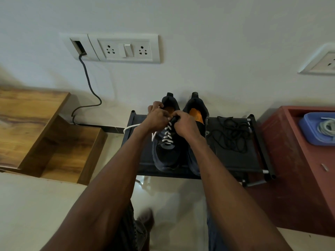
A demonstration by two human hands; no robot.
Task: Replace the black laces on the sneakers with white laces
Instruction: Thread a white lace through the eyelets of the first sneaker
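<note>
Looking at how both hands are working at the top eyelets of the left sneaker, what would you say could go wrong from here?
1. The white lace has a loose end trailing off the rack's left edge; it could snag or end up uneven in length.
2. The left hand and right hand crowd the tongue, hiding the top eyelets, so one might be skipped.
3. The tangled black laces lie right beside the sneakers and might get swept off.

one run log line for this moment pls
step: threading white lace on left sneaker | left hand: pinching lace | right hand: gripping tongue | black laces: off, on rack
</note>
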